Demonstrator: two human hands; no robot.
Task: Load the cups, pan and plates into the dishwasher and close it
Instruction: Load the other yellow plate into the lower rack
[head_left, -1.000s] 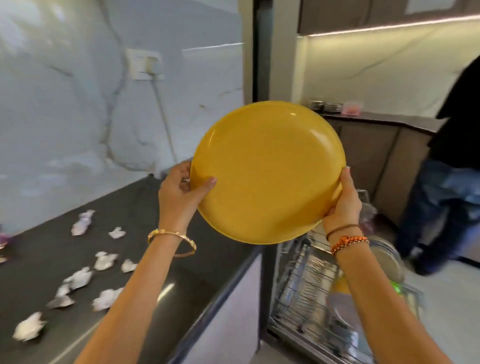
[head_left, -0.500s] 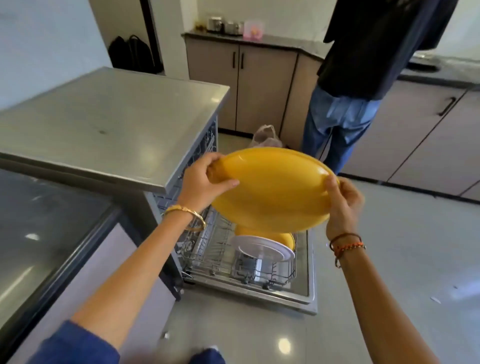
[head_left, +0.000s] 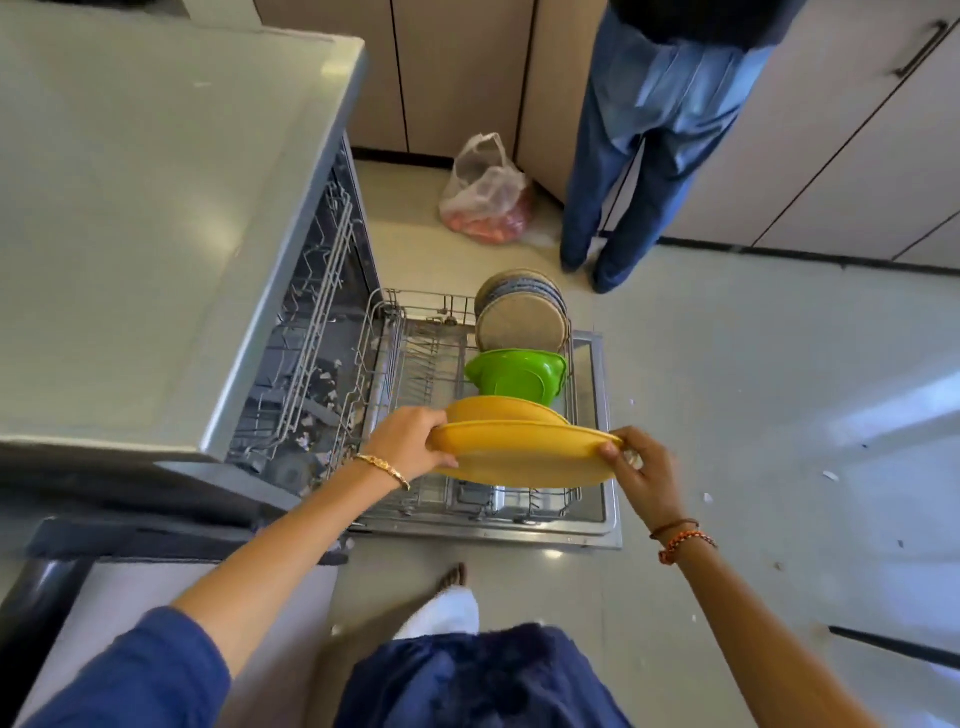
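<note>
Both hands hold a yellow plate (head_left: 524, 454) by its rim, tilted over the pulled-out lower rack (head_left: 415, 364) of the open dishwasher. My left hand (head_left: 410, 441) grips the left edge, my right hand (head_left: 641, 470) pinches the right edge. Just behind it a second yellow plate (head_left: 498, 409) stands in the rack. Further back are a green bowl (head_left: 517, 374) and several grey and patterned plates (head_left: 522, 322) standing upright. The plate hides the rack's front tines.
The dishwasher's steel top (head_left: 145, 218) fills the left. Its open door (head_left: 597, 415) lies flat on the floor. A person in jeans (head_left: 639, 156) stands by the cabinets (head_left: 831, 156), next to a plastic bag (head_left: 485, 192). My foot (head_left: 452, 597) is near the door.
The view swung from the counter down to the dishwasher. Both hands carried the yellow plate down from chest height to just above the lower rack.
</note>
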